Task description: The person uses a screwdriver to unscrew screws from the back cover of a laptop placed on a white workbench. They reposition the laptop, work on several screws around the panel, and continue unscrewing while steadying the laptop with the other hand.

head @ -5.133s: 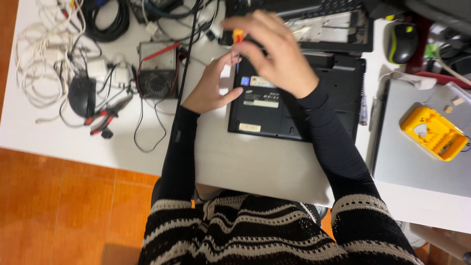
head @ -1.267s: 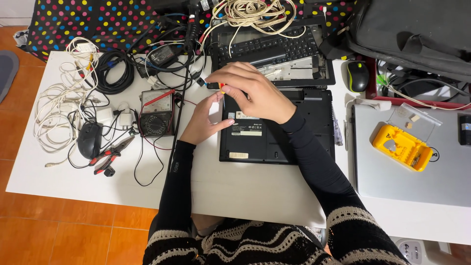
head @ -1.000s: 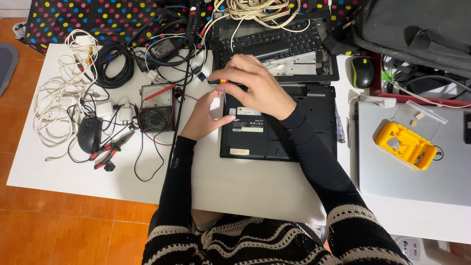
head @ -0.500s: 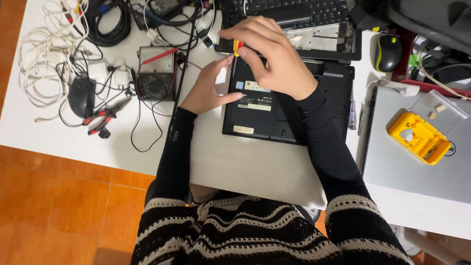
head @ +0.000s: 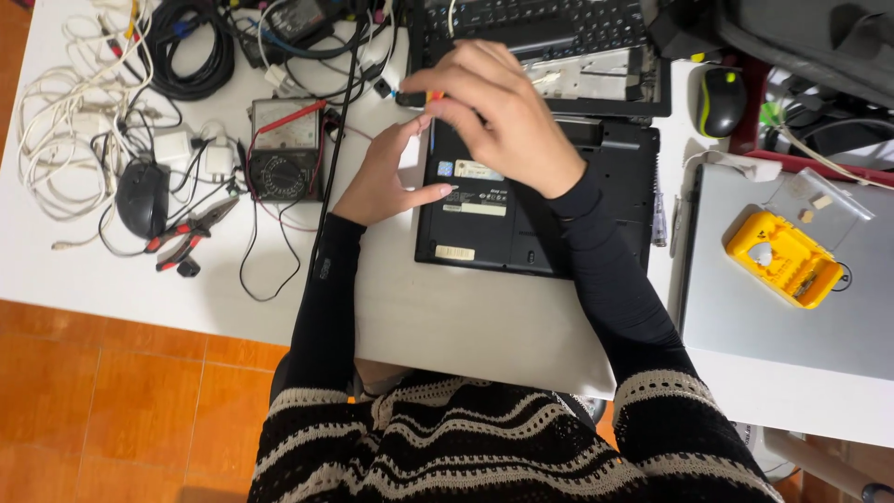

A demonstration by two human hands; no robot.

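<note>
The white surface [head: 447,326] carried everything; on it, in front of the person, lay a black laptop [head: 531,200] turned underside up, with labels showing on its base; beyond it sat a black keyboard section [head: 549,28] with a bare metal tray; to the right a closed silver laptop [head: 782,298] bore a yellow case [head: 784,259]; a black mouse with a green stripe [head: 724,101] lay near the top right; to the left were coiled black cables [head: 191,56], a tangle of white cables [head: 65,121], an analogue multimeter [head: 286,149], a second black mouse [head: 142,197] and red-handled pliers [head: 191,237]; the right hand [head: 507,116] hovered over the laptop's upper left corner, its fingers pinched narrowly around a small screwdriver with a red and yellow handle [head: 430,96]; the left hand [head: 386,177] rested at the laptop's left edge, palm partly open, fingertips touching the base just below the screwdriver, holding nothing that could be seen.
</note>
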